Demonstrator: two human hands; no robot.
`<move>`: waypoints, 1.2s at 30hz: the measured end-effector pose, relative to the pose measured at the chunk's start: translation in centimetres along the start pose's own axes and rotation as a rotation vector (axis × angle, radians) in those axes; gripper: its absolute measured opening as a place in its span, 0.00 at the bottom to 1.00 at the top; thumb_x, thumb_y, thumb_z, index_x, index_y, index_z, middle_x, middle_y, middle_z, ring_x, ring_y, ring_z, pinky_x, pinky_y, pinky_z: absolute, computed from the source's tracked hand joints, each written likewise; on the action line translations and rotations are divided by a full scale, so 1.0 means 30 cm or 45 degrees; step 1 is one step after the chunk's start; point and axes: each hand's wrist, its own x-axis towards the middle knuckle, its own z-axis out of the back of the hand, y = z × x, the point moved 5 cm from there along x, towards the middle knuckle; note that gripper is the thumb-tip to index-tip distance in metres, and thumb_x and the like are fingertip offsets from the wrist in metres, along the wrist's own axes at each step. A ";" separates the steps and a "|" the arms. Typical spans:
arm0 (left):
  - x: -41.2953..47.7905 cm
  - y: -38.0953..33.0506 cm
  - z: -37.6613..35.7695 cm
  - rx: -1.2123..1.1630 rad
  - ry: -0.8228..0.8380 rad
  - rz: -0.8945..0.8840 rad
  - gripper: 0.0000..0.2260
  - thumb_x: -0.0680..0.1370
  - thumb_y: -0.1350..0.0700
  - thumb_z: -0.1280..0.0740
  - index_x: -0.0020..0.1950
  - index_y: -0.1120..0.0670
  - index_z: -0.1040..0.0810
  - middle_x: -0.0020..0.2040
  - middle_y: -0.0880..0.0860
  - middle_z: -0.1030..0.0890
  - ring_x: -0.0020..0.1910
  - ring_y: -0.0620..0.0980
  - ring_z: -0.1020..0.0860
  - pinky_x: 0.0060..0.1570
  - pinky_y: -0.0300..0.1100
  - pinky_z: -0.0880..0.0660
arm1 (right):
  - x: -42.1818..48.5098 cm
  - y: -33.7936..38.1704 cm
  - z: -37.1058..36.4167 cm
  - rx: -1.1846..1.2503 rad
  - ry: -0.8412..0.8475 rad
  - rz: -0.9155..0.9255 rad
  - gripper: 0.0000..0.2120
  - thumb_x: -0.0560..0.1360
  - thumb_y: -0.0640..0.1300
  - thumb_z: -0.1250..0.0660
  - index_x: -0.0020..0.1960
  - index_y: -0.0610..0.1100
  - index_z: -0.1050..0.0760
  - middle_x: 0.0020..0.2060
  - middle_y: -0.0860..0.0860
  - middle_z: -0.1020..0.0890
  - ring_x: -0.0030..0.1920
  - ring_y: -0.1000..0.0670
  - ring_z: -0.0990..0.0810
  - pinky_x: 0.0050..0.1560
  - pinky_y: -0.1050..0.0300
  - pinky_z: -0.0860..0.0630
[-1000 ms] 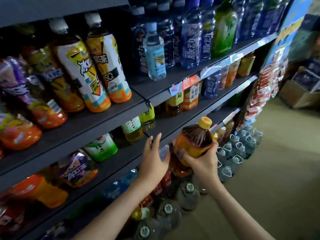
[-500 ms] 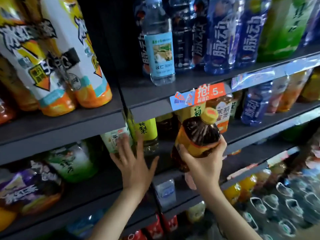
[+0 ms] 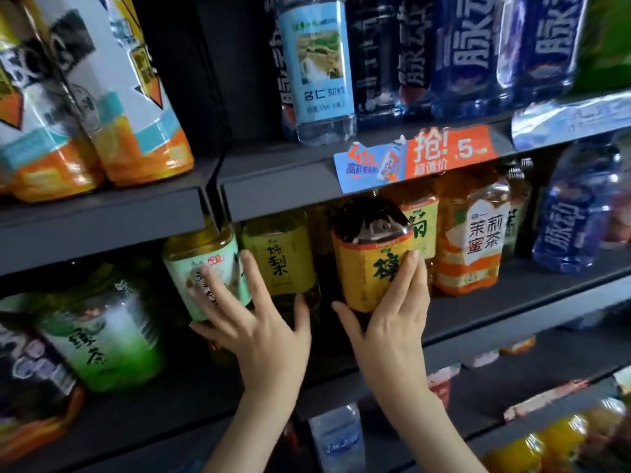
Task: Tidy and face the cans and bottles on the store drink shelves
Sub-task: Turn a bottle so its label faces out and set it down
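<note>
Landmark: the orange price tag point(image 3: 415, 158) on the upper shelf lip point(image 3: 273, 196). Well down-left of the tag sits the pale-green bottle point(image 3: 205, 268); next to it, nearer the tag, the pear bottle point(image 3: 278, 264). Your left hand point(image 3: 254, 322) lies flat across both, fingers straight and spread, gripping nothing; I read that as bracing them aside to hold the slot under the tag open. Directly below the tag your right hand point(image 3: 392, 322) is clamped on the dark tea bottle point(image 3: 372, 257) — thumb low on its left, fingers round its right, label facing out. Its base is hidden, so I cannot tell if it is seated on the middle shelf point(image 3: 512, 285). Below-right of the tag, the jasmine tea bottle point(image 3: 474, 240) stands just beside it — tight fit; mind the top under the lip, slide back gently, then square the label.
</note>
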 end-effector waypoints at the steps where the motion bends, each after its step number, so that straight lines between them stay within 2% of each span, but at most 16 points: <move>1: -0.004 -0.002 -0.001 -0.003 0.001 0.011 0.42 0.69 0.49 0.27 0.77 0.54 0.46 0.76 0.62 0.55 0.73 0.71 0.55 0.63 0.73 0.54 | -0.005 0.006 -0.004 -0.032 0.017 0.027 0.48 0.73 0.60 0.34 0.75 0.37 0.57 0.71 0.32 0.42 0.70 0.36 0.40 0.70 0.48 0.43; 5: -0.049 -0.050 0.003 -0.017 0.027 -0.048 0.42 0.69 0.50 0.26 0.77 0.54 0.46 0.76 0.64 0.55 0.73 0.70 0.56 0.64 0.73 0.53 | -0.008 0.011 -0.002 0.056 0.033 0.002 0.50 0.68 0.49 0.25 0.75 0.40 0.56 0.68 0.34 0.40 0.67 0.37 0.39 0.68 0.47 0.40; 8: -0.104 -0.118 0.010 -0.067 0.035 -0.224 0.36 0.74 0.54 0.31 0.77 0.52 0.46 0.76 0.64 0.54 0.74 0.69 0.55 0.66 0.70 0.54 | 0.004 -0.004 0.016 0.278 0.051 -0.138 0.54 0.63 0.41 0.22 0.76 0.43 0.55 0.66 0.39 0.38 0.66 0.43 0.39 0.65 0.50 0.37; 10: -0.134 -0.152 0.014 -0.120 0.082 -0.331 0.33 0.75 0.53 0.36 0.77 0.50 0.47 0.76 0.63 0.54 0.75 0.67 0.57 0.66 0.69 0.55 | 0.007 -0.014 0.040 0.330 0.042 -0.209 0.54 0.61 0.39 0.21 0.76 0.42 0.52 0.64 0.43 0.36 0.65 0.46 0.38 0.63 0.55 0.37; 12: -0.151 -0.184 0.023 -0.168 0.142 -0.419 0.31 0.74 0.52 0.41 0.77 0.49 0.47 0.76 0.62 0.53 0.75 0.66 0.57 0.65 0.70 0.54 | -0.002 -0.031 0.082 0.358 0.001 -0.250 0.51 0.58 0.39 0.21 0.73 0.41 0.46 0.61 0.51 0.37 0.63 0.49 0.36 0.62 0.60 0.35; 14: -0.160 -0.221 0.029 -0.201 0.184 -0.488 0.33 0.73 0.51 0.41 0.77 0.48 0.48 0.76 0.61 0.52 0.75 0.65 0.55 0.64 0.70 0.53 | -0.015 -0.064 0.136 0.386 -0.017 -0.314 0.50 0.57 0.38 0.20 0.72 0.42 0.43 0.59 0.56 0.39 0.61 0.53 0.35 0.59 0.60 0.34; 15: -0.164 -0.242 0.029 -0.219 0.201 -0.518 0.35 0.72 0.50 0.40 0.78 0.47 0.49 0.76 0.60 0.51 0.75 0.64 0.54 0.64 0.69 0.53 | -0.021 -0.088 0.166 0.377 -0.031 -0.339 0.51 0.56 0.38 0.20 0.72 0.39 0.43 0.59 0.54 0.38 0.60 0.53 0.35 0.59 0.63 0.35; 17: -0.170 -0.280 0.020 -0.264 0.228 -0.556 0.37 0.72 0.50 0.35 0.78 0.48 0.50 0.77 0.61 0.50 0.75 0.63 0.53 0.66 0.67 0.51 | -0.022 -0.141 0.228 0.320 -0.065 -0.362 0.52 0.54 0.36 0.19 0.71 0.33 0.42 0.60 0.42 0.34 0.59 0.50 0.36 0.57 0.70 0.41; 19: -0.172 -0.311 -0.007 -0.312 0.257 -0.557 0.38 0.73 0.53 0.31 0.78 0.50 0.48 0.76 0.61 0.48 0.75 0.62 0.50 0.68 0.65 0.47 | -0.007 -0.195 0.279 0.277 -0.099 -0.391 0.52 0.54 0.35 0.19 0.70 0.31 0.43 0.59 0.36 0.33 0.59 0.48 0.36 0.54 0.70 0.42; 22: -0.163 -0.363 -0.068 -0.397 0.283 -0.523 0.37 0.73 0.58 0.30 0.77 0.52 0.46 0.75 0.62 0.46 0.75 0.61 0.47 0.67 0.61 0.37 | 0.034 -0.270 0.309 0.287 -0.057 -0.409 0.52 0.56 0.35 0.19 0.72 0.34 0.45 0.61 0.37 0.35 0.59 0.49 0.37 0.52 0.68 0.40; 25: -0.137 -0.433 -0.127 -0.347 0.238 -0.593 0.36 0.73 0.63 0.31 0.76 0.50 0.45 0.73 0.64 0.45 0.72 0.64 0.43 0.63 0.64 0.32 | 0.067 -0.323 0.319 0.292 -0.014 -0.384 0.51 0.59 0.38 0.19 0.73 0.37 0.46 0.64 0.40 0.37 0.60 0.49 0.36 0.51 0.64 0.37; 27: -0.097 -0.470 -0.162 -0.279 0.199 -0.562 0.35 0.73 0.62 0.30 0.76 0.49 0.43 0.73 0.65 0.47 0.71 0.67 0.43 0.61 0.67 0.33 | 0.082 -0.350 0.319 0.302 -0.007 -0.392 0.51 0.60 0.41 0.20 0.73 0.40 0.47 0.65 0.43 0.38 0.60 0.45 0.32 0.49 0.59 0.35; 30: -0.031 -0.517 -0.216 -0.236 0.219 -0.368 0.35 0.74 0.55 0.31 0.76 0.47 0.45 0.74 0.63 0.50 0.70 0.70 0.44 0.63 0.69 0.37 | 0.101 -0.375 0.315 0.253 -0.003 -0.391 0.50 0.62 0.44 0.20 0.73 0.42 0.48 0.65 0.44 0.37 0.56 0.38 0.27 0.45 0.56 0.34; 33: 0.004 -0.571 -0.262 -0.314 0.296 -0.236 0.37 0.75 0.52 0.32 0.75 0.45 0.53 0.75 0.68 0.52 0.71 0.73 0.45 0.65 0.66 0.38 | 0.116 -0.379 0.313 0.179 0.021 -0.326 0.49 0.62 0.47 0.21 0.73 0.42 0.47 0.64 0.44 0.36 0.54 0.38 0.26 0.42 0.56 0.34; 36: 0.021 -0.588 -0.283 -0.374 0.323 -0.122 0.40 0.72 0.52 0.28 0.72 0.45 0.54 0.74 0.71 0.51 0.70 0.74 0.44 0.66 0.63 0.37 | 0.124 -0.382 0.311 0.143 0.046 -0.303 0.49 0.62 0.49 0.21 0.73 0.42 0.48 0.64 0.44 0.35 0.54 0.39 0.26 0.41 0.55 0.34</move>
